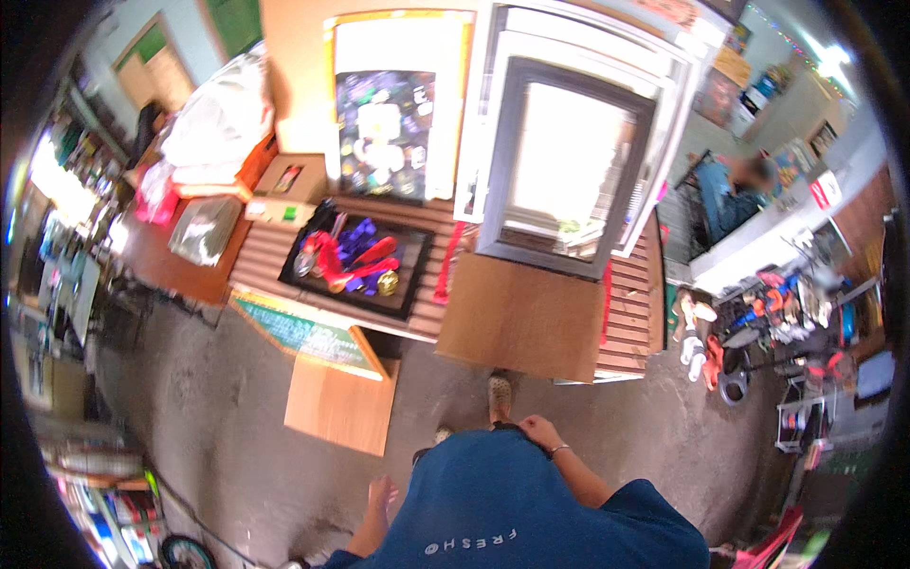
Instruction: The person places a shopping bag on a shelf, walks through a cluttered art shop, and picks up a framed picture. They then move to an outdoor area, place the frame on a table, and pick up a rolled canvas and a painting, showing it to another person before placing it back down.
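Note:
My left hand hangs low beside my blue shirt, its fingers loose and apart, with nothing seen in them. My right hand is at the front hem of the shirt, close to dark cloth at my waist. Its fingers are curled in, and whatever they may hold is hidden. In front of me a large brown cardboard sheet rests on a slatted wooden bench. A dark-framed glass panel stands upright behind the cardboard. Neither hand touches these.
A black frame with red and purple ribbons and medals lies on the bench's left half. A green chalkboard leans at its front over a wooden board. Cardboard boxes stand at left. Clutter and a seated person are at right.

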Motion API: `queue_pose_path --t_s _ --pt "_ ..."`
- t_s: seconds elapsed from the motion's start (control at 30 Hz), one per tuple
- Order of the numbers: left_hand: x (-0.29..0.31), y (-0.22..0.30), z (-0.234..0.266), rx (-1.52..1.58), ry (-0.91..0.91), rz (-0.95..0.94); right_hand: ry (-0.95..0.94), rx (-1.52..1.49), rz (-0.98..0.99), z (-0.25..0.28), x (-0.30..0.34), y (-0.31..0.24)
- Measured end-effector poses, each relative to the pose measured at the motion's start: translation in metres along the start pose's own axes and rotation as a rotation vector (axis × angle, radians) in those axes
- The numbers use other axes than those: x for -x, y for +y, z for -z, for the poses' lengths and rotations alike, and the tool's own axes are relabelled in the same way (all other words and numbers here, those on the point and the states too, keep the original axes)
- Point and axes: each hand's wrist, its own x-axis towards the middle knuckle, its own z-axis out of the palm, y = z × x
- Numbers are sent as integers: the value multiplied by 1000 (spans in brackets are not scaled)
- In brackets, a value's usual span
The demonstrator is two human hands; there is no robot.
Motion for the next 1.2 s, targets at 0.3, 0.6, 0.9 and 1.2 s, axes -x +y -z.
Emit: queue_pose_path --t_s 0.3,0.6,0.9,1.2 --pt "10 67 -66 -4 -26 -263 -110 198 -25 9 10 84" --pt "-6 39 -63 -155 -35 -285 -148 146 112 -7 -26 46" --pt "-7 -22 -9 -48 56 -89 -113 86 110 -11 6 14" --pt "-13 1 -30 -89 -32 -109 215 -19 347 49 27 -54"
